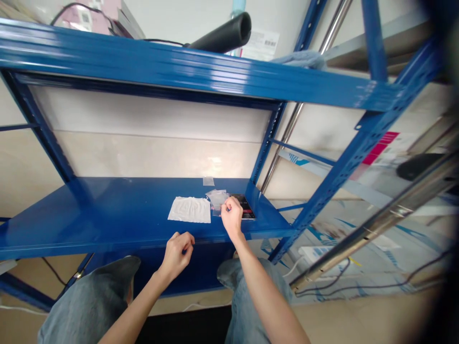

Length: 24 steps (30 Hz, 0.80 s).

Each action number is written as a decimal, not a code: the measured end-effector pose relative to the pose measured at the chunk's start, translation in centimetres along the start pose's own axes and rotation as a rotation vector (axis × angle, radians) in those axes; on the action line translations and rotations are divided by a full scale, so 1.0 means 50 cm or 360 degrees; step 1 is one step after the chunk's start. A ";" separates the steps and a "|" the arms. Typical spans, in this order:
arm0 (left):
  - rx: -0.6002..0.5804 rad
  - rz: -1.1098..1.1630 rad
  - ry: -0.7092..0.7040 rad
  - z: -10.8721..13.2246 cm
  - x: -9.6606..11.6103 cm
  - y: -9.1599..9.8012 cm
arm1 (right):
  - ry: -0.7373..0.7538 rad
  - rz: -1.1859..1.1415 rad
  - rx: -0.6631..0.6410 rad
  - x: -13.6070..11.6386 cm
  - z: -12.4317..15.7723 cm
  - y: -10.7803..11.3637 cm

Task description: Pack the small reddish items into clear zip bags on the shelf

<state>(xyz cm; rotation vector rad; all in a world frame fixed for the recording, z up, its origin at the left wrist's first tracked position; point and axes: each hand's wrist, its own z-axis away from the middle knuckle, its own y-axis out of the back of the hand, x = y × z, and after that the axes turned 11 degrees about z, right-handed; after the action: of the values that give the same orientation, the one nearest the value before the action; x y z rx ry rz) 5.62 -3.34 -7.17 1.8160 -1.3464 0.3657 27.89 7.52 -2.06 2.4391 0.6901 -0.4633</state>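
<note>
My right hand [232, 216] is over the right part of a blue metal shelf [118, 205], its fingers curled together. Beside and partly under it lie small clear plastic bags [216, 197], and a dark flat box or booklet [245, 206] is just to its right. Whether the fingertips grip anything is hidden. My left hand [178, 253] hovers at the shelf's front edge with loosely curled fingers and nothing visible in them. Nearest to it on the shelf is a crumpled white cloth or tissue [190, 210]. A separate small clear bag [208, 181] lies farther back.
A blue upper beam [201, 71] crosses above the shelf, with a black tube [224, 34] and a pink box [89, 16] over it. A slanted blue post [333, 172] and a metal pole [376, 220] stand at right. My knees are below the shelf's edge.
</note>
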 end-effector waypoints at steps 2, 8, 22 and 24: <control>-0.0005 0.0048 -0.0050 0.002 0.000 0.002 | 0.0003 -0.0103 -0.0013 -0.012 0.017 -0.006; 0.0246 0.0102 0.0011 0.003 -0.020 0.019 | 0.0009 -0.0402 -0.0081 -0.020 0.044 -0.018; 0.0597 0.0373 0.0284 -0.004 -0.048 0.061 | -0.0424 -0.0789 -0.0347 -0.008 0.053 -0.013; 0.0609 0.0391 0.0296 -0.007 -0.049 0.075 | -0.0419 -0.0786 -0.0356 -0.010 0.058 -0.013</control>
<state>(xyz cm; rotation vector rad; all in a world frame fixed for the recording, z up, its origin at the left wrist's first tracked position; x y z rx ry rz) 1.39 -1.79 -6.91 1.8628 -1.4413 0.9554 26.60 6.07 -4.37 1.9420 1.1601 -0.8316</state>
